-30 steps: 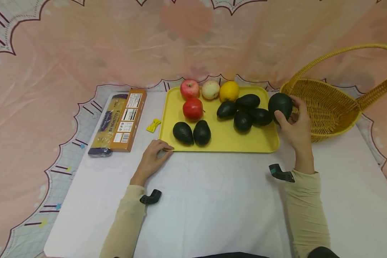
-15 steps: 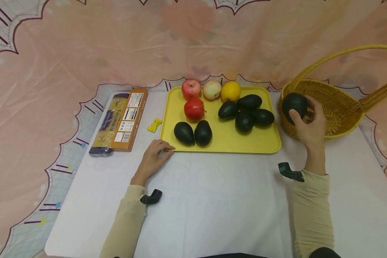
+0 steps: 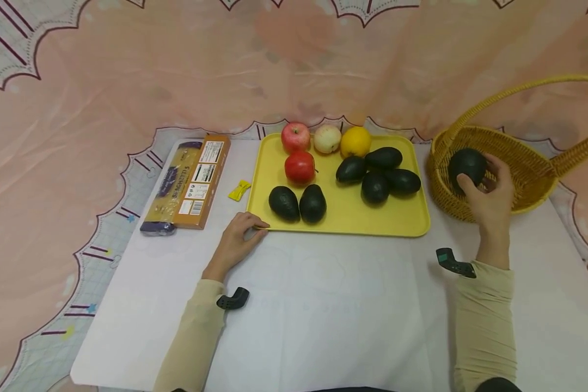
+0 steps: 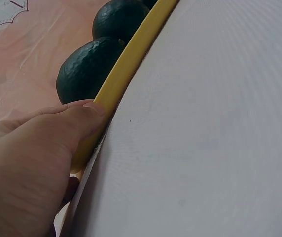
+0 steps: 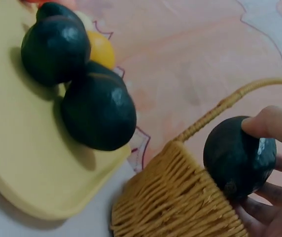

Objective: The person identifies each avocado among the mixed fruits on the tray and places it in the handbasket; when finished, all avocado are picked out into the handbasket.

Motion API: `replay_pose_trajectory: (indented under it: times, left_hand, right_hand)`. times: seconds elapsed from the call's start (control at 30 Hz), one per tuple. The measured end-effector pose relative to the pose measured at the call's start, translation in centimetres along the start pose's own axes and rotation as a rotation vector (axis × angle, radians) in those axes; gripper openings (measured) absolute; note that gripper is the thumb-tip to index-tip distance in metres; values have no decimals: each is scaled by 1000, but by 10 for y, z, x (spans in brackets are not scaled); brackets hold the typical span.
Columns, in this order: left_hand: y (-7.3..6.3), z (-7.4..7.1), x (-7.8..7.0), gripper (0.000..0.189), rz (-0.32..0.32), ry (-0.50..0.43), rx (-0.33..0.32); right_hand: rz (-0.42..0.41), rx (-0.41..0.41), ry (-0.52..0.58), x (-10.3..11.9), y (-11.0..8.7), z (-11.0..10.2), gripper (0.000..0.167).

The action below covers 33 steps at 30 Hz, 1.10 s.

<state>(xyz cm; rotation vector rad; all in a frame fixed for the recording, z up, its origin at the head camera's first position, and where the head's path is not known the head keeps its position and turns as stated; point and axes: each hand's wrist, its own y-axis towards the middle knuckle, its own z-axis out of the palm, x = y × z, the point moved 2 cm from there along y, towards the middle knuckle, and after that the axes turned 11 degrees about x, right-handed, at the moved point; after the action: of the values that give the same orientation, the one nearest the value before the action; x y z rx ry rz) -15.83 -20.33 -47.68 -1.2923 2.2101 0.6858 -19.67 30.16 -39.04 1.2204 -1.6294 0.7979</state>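
I've got the right hand [image 3: 492,202] with thumb and fingers clamped round a dark avocado [image 3: 465,164], over the left part of the wicker basket [image 3: 442,196]; can't tell if fruit touches the inside. Left hand [image 3: 235,240] pinches the near left corner of the yellow tray [image 3: 353,219]. Hands well apart. On the tray I count six more avocados [image 3: 312,204]: two side by side near left, four bunched right, red apple [image 3: 300,167] behind the pair
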Motion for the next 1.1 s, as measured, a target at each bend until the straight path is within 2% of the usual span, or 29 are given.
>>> replay_pose_trajectory:
  times: [0.13,0.37,0.7,1.1]
  left_hand:
    - [0,0,0,13,-2,2,2]
    - [-1,0,0,13,-2,-1,7]
    - [-1,0,-2,13,-13,4,14]
    - [0,-1,-2,13,-26,-3,15]
  right_hand:
    - [67,33,-95,-4,5,-2,60]
    - [97,189,-268,-6,18,-5,70]
    - [155,349,-336,-12,32,-5,85]
    - [187,479,-405,-16,42,-2,90]
